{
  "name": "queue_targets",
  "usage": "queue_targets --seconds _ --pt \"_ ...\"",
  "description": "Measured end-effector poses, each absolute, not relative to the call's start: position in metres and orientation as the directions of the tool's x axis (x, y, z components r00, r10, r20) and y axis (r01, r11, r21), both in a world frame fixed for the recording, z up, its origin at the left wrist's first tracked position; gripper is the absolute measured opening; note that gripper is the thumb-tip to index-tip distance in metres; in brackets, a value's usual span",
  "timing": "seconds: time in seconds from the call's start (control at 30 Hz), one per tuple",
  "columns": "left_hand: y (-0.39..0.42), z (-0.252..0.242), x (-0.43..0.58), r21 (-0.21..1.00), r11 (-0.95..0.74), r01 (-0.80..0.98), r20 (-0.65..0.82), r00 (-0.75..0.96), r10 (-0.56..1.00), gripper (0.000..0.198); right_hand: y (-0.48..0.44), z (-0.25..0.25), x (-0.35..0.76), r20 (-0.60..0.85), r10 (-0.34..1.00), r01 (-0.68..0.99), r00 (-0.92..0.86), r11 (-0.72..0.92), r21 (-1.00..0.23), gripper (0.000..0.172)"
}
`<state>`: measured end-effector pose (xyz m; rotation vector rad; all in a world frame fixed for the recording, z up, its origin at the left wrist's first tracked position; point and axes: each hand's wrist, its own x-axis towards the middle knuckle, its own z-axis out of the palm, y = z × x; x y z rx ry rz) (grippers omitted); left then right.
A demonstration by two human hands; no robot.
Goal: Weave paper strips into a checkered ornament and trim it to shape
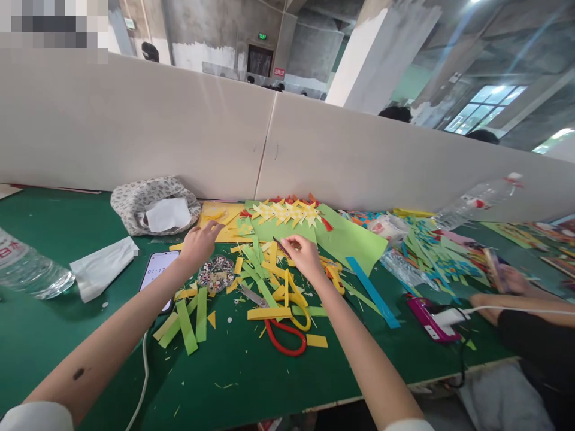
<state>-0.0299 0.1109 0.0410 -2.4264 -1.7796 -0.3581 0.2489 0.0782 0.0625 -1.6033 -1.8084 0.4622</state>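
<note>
My left hand (201, 240) reaches over the near left part of a yellow sheet (224, 234), its fingers loosely stretched with nothing visible in them. In my right hand (303, 254) is a slim dark stick-like tool (282, 246), pinched between the fingers and pointing up to the left; its exact kind is unclear. Behind the hands, woven yellow-and-white paper fish (287, 213) with red tassels lie on a green sheet (354, 239). Between my forearms rest a round case of small googly eyes (217, 273), red-and-yellow-handled scissors (287, 342), and scattered green and yellow paper strips (188, 326).
Left stand a phone (158, 272) on a cable, a tissue pack (103, 266), a water bottle (31, 266) and a patterned cloth bag (130, 203). Rightward lie a blue strip (372, 293), a purple power bank (433, 320), an upright bottle (480, 200) and another person's arm (516, 302). A white partition (188, 137) closes the back.
</note>
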Motion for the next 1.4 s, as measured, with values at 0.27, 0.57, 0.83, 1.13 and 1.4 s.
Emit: queue_targets --seconds 0.27,0.57,0.83,1.13,1.4 --pt "0.038 0.029 -0.008 0.122 -0.429 0.895 0.238 0.394 0.888 0.049 -0.009 0.048 0.259 0.053 0.932 0.783 -0.357 0.33 -0.527 0.029" --pt "0.0 0.03 0.027 0.637 -0.411 0.652 0.144 0.422 0.895 0.031 -0.007 0.037 0.244 0.169 0.899 0.802 -0.405 0.437 -0.406 0.014" --pt "0.004 0.011 0.03 0.833 -0.297 0.467 0.091 0.414 0.906 0.03 0.0 0.04 0.234 0.297 0.916 0.745 -0.271 0.395 -0.537 0.017" --pt "-0.001 -0.002 0.025 0.473 -0.567 0.674 0.268 0.503 0.822 0.02 -0.011 0.03 0.239 0.202 0.903 0.754 -0.38 0.429 -0.497 0.015" --pt "0.005 -0.001 0.023 0.865 -0.264 0.426 0.14 0.3 0.943 0.025 -0.006 0.025 0.234 0.343 0.904 0.671 -0.256 0.422 -0.61 0.013"
